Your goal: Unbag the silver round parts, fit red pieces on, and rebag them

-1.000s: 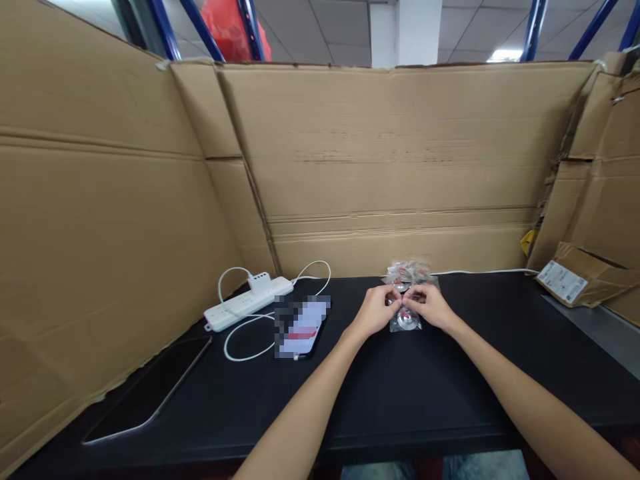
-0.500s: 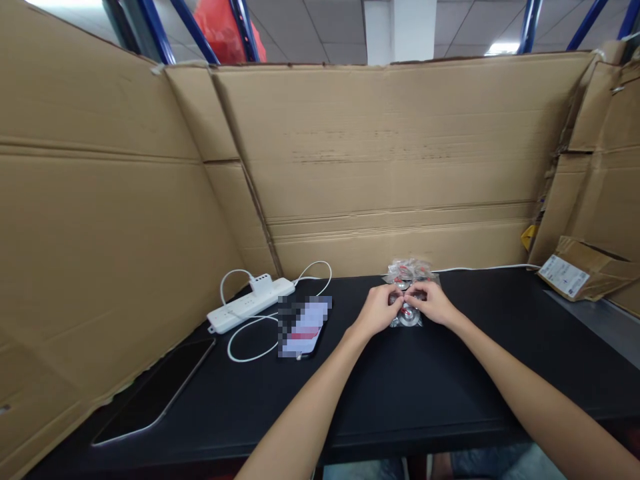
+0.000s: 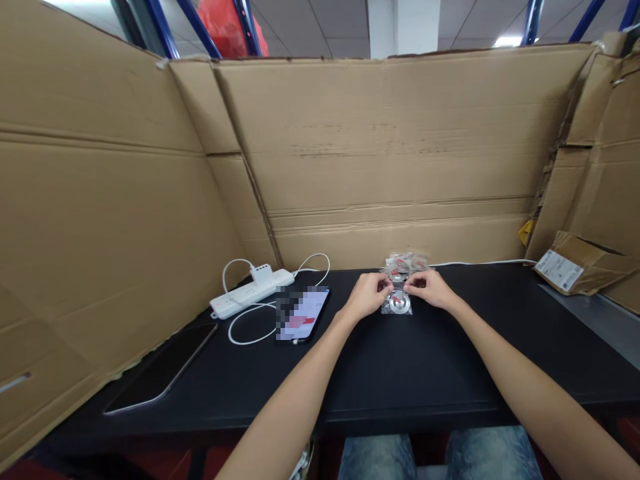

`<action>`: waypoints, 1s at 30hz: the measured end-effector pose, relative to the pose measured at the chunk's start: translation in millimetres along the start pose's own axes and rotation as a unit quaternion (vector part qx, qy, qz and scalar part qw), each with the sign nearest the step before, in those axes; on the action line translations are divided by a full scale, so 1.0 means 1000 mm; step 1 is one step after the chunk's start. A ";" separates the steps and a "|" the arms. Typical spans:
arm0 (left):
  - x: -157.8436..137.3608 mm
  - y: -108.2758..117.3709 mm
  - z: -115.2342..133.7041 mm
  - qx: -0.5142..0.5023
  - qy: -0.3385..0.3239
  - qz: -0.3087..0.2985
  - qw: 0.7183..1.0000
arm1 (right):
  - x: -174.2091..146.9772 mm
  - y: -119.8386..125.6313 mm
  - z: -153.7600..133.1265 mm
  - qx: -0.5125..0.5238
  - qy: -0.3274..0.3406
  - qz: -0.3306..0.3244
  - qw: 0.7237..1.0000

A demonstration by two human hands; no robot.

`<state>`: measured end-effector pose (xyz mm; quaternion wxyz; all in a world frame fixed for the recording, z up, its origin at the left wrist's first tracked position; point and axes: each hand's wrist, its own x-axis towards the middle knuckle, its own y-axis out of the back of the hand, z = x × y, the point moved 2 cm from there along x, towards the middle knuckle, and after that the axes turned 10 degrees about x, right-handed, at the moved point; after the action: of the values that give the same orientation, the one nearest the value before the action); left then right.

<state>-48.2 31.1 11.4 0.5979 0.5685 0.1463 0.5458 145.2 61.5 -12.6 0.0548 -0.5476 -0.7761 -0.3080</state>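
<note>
Evidently, the packet (image 3: 399, 304) lies between both grips (image 3: 371, 294) (image 3: 431, 289).

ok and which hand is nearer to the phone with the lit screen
Left. The left hand is to the right of the phone, at the left side of the front packet; the right hand is farther off, at the packet's right side.

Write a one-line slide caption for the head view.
Both hands at a clear plastic packet on a black tabletop, more packets behind.
</note>
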 end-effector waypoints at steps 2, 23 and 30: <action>0.001 0.003 -0.003 -0.009 0.004 0.004 1.000 | 0.001 0.003 0.005 0.019 -0.005 0.001 1.000; -0.002 -0.001 0.010 -0.093 0.000 0.024 0.995 | -0.004 -0.009 -0.005 0.148 -0.030 0.024 0.988; 0.000 0.003 0.005 -0.098 0.007 0.018 0.995 | -0.002 0.003 -0.002 0.152 -0.051 0.012 0.987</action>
<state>-45.9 28.0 15.2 0.6398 0.5061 0.0864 0.5719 147.8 59.5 -10.5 0.1017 -0.5574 -0.8087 -0.1580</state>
